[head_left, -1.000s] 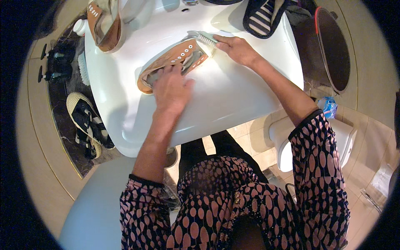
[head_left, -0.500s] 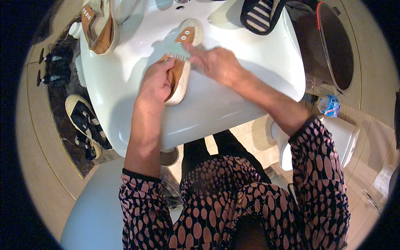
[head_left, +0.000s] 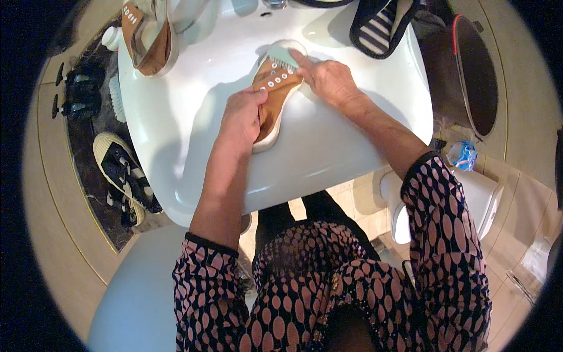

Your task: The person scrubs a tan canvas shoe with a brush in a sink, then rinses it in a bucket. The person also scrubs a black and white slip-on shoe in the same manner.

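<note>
A brown canvas shoe (head_left: 277, 97) with a pale sole and white-ringed eyelets lies over the white sink, toe pointing away from me. My left hand (head_left: 242, 115) grips its opening near the heel, thumb on the brown upper. My right hand (head_left: 329, 82) is closed on a pale green scrubbing brush (head_left: 283, 55), whose bristles rest on the toe end of the shoe. The fingers under the shoe are hidden.
The sink (head_left: 352, 141) has a second brown shoe (head_left: 153, 47) on its left rim and a striped black slipper (head_left: 380, 32) at the back right. Black-and-white shoes (head_left: 122, 176), dark pump bottles (head_left: 82, 91) and a white brush (head_left: 116, 100) sit on the dark ledge at left.
The brush has moved from the shoe's middle to its toe. The shoe has shifted right and turned, showing more of its eyelets; my left hand moved right with it.
</note>
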The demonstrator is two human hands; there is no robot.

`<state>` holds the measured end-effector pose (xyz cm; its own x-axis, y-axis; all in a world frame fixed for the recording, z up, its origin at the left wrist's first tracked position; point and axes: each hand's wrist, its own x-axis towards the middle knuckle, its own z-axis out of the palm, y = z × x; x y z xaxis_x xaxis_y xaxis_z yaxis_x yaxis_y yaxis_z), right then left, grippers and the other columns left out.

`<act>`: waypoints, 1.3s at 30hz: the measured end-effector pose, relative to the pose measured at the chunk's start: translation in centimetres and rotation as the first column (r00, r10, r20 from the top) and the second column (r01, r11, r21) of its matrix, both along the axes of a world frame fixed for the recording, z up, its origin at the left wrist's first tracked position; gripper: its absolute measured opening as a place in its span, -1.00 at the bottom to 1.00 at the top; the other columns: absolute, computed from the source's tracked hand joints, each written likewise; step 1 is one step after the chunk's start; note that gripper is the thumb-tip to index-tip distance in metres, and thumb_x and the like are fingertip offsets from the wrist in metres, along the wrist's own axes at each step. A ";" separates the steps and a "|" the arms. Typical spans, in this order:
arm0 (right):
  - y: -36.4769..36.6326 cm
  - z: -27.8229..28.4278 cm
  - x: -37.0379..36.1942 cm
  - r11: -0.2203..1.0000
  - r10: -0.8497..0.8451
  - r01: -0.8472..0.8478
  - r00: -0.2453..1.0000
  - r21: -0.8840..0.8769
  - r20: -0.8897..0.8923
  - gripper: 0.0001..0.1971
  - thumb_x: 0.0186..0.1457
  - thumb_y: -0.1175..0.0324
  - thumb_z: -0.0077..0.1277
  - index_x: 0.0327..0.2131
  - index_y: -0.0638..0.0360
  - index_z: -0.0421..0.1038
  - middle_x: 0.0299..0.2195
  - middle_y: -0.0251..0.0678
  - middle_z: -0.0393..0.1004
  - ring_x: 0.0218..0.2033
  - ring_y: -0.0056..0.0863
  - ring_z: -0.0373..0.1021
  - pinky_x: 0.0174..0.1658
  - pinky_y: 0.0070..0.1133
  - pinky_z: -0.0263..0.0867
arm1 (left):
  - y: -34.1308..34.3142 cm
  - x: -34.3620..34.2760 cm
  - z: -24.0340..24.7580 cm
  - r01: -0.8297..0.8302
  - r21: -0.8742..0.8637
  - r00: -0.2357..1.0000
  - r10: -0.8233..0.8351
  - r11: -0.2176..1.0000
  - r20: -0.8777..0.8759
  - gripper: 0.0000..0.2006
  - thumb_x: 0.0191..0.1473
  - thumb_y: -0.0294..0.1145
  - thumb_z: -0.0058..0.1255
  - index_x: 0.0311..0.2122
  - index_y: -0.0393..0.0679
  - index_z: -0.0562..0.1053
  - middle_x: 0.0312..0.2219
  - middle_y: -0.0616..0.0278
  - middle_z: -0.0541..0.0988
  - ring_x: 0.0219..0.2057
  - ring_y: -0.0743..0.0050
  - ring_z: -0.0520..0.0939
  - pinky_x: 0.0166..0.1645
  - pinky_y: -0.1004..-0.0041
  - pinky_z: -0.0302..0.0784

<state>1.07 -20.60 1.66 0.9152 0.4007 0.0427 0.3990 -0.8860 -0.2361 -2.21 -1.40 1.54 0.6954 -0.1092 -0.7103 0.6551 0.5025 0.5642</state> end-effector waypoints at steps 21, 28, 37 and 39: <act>-1.2 0.4 1.0 0.997 -0.066 0.066 0.998 0.034 -0.014 -0.57 0.13 0.14 -0.21 0.09 -0.06 0.18 -0.66 -0.07 0.40 -0.61 -0.17 0.39 -0.50 -0.33 0.33 | 0.2 -0.2 0.4 -0.123 0.087 0.992 0.120 0.989 0.037 -0.79 0.03 -0.59 -0.12 -0.19 -0.39 0.34 -0.32 0.08 0.48 -0.30 0.34 0.53 -0.14 0.44 0.47; 2.9 1.6 -3.4 0.941 0.144 -0.125 0.989 0.316 -0.038 -0.57 0.14 0.13 -0.20 0.09 -0.14 0.17 -0.64 -0.14 0.42 -0.62 -0.21 0.39 -0.52 -0.34 0.34 | 2.0 -0.3 0.9 -0.216 -0.074 0.976 0.216 0.973 -0.014 -0.72 0.07 -0.52 -0.14 -0.10 -0.37 0.28 -0.25 0.08 0.46 -0.23 0.29 0.51 -0.08 0.39 0.45; 1.7 1.4 -3.5 0.965 0.048 -0.029 0.997 0.260 -0.067 -0.57 0.14 0.19 -0.20 0.09 0.00 0.18 -0.59 -0.01 0.42 -0.60 -0.18 0.40 -0.46 -0.35 0.35 | 2.5 0.1 -0.3 -0.222 -0.098 0.971 0.211 0.970 -0.112 -0.70 0.09 -0.48 -0.18 -0.05 -0.34 0.29 -0.21 0.05 0.46 -0.22 0.25 0.52 -0.09 0.36 0.45; 1.1 1.8 -3.1 0.974 0.064 -0.043 0.994 0.224 -0.088 -0.57 0.14 0.18 -0.20 0.10 -0.02 0.17 -0.58 -0.02 0.42 -0.60 -0.19 0.40 -0.46 -0.35 0.35 | 2.5 0.3 -0.1 -0.189 -0.083 0.975 0.177 0.979 -0.132 -0.70 0.09 -0.48 -0.18 -0.06 -0.33 0.29 -0.22 0.04 0.46 -0.22 0.25 0.52 -0.10 0.35 0.46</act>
